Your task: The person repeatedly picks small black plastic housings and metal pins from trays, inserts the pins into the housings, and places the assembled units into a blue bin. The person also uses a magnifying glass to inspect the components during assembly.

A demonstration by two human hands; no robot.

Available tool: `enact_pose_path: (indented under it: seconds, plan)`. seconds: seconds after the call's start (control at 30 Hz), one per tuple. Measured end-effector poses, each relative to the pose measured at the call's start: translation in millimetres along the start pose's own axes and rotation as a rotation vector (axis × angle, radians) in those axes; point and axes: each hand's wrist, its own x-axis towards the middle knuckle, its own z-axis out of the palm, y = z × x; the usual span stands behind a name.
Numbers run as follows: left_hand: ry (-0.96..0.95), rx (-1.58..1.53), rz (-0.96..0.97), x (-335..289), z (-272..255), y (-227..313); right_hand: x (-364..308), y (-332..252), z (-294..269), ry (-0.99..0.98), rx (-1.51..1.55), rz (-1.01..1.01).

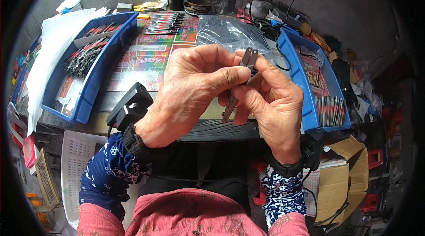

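Observation:
Both my hands meet above the front edge of the workbench, around a bundle of slim, flat, dark brown strips (249, 58) with rounded, holed ends. My left hand (181, 89) pinches the strips between thumb and fingers near their upper end. Lower down, the thumb and curled fingers of my right hand (276, 105) close on them from the other side. The strips slant, their lower ends poking out below the fingers. Their middle is hidden by my fingers, so I cannot tell how they are joined.
On the left stands a blue tray (90, 92) of slim black and red pieces; another blue tray (305, 98) on the right holds a stacked row. A clear plastic bag (223, 30) lies behind my hands, near a row of slim pieces (164, 23). A cardboard box (336, 183) sits below right.

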Motion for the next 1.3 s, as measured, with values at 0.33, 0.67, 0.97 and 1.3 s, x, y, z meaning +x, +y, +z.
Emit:
enact_pose_path:
  seconds: [0.33, 0.67, 0.97, 1.3]
  plan:
    - [0.006, 0.013, -0.006, 4, -5, -4, 6, 8, 2, 0.02, 0.029, 0.01]
    - [0.033, 0.047, 0.019, 2, -5, -9, 4, 13, 1, -0.002, 0.025, 0.024]
    - [0.003, 0.073, -0.051, -12, -11, -12, -7, 21, 0, -0.038, 0.044, 0.035]
    - [-0.195, -0.019, -0.528, -53, -24, -12, -26, 21, -21, -0.345, 0.196, 0.119]
